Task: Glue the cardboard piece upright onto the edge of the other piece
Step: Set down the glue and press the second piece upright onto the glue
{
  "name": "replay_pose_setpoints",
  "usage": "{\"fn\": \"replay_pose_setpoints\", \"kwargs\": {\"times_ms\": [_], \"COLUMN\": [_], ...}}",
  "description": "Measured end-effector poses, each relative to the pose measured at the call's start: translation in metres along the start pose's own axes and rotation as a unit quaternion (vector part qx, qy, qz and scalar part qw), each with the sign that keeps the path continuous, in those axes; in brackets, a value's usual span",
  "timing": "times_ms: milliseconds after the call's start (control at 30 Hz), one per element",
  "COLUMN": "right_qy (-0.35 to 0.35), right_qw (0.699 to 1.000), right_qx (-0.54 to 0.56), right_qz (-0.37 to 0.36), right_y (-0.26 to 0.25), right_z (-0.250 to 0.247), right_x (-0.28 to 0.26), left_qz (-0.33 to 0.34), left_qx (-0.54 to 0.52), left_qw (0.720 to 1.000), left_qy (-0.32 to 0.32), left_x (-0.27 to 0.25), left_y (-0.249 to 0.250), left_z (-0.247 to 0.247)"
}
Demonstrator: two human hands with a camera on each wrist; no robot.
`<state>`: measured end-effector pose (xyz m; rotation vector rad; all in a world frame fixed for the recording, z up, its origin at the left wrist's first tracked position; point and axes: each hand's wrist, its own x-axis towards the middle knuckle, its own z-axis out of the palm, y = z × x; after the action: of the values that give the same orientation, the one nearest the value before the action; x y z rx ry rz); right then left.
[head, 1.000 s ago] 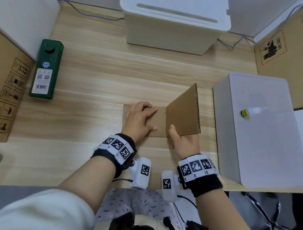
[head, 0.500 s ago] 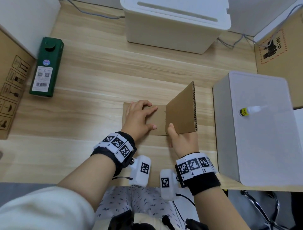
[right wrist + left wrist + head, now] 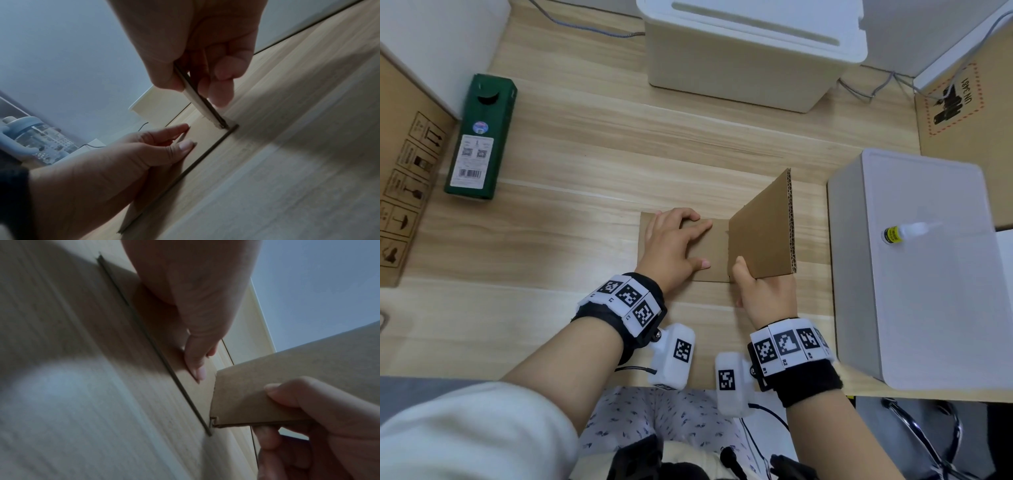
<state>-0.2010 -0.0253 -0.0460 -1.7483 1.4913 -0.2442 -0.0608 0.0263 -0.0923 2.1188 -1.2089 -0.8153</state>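
Observation:
A flat brown cardboard piece (image 3: 717, 253) lies on the wooden table. My left hand (image 3: 674, 245) presses it down with straight fingers; its thumb (image 3: 195, 360) lies flat on the board. A second corrugated cardboard piece (image 3: 762, 228) stands on its edge along the flat piece's right side, leaning a little. My right hand (image 3: 760, 291) pinches its near lower corner, thumb (image 3: 287, 394) on one face and fingers (image 3: 223, 81) on the other. The upright piece's (image 3: 202, 101) bottom corner meets the flat piece's (image 3: 205, 134) right edge.
A small glue bottle (image 3: 907, 233) lies on top of a white box (image 3: 914, 274) at the right. A large white bin (image 3: 750, 51) stands at the back, a green carton (image 3: 481, 137) at the left, brown cardboard boxes (image 3: 400, 178) at both sides.
The upright piece has tipped slightly more toward vertical and shifted a little left with my right hand. My left hand stays pressed on the flat piece.

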Motion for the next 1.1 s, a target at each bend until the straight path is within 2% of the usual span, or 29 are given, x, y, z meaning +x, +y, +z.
{"fn": "replay_pose_setpoints", "kwargs": {"times_ms": [333, 500, 700, 1100], "right_qy": [-0.001, 0.005, 0.002, -0.019], "right_qw": [1.000, 1.000, 1.000, 1.000], "right_qx": [-0.001, 0.015, 0.023, -0.014], "right_qz": [-0.001, -0.016, 0.003, -0.012], "right_y": [-0.002, -0.012, -0.027, -0.048], "right_z": [0.001, 0.000, -0.001, 0.003], "right_x": [0.002, 0.015, 0.038, 0.068], "left_qz": [-0.003, -0.001, 0.003, 0.002], "left_qx": [0.000, -0.001, 0.014, 0.042], "left_qw": [1.000, 1.000, 1.000, 0.999], "left_qy": [-0.003, 0.002, 0.007, 0.007], "left_x": [0.003, 0.019, 0.041, 0.072], "left_y": [-0.001, -0.002, -0.004, -0.001], "left_z": [-0.001, -0.007, -0.016, -0.028]}}
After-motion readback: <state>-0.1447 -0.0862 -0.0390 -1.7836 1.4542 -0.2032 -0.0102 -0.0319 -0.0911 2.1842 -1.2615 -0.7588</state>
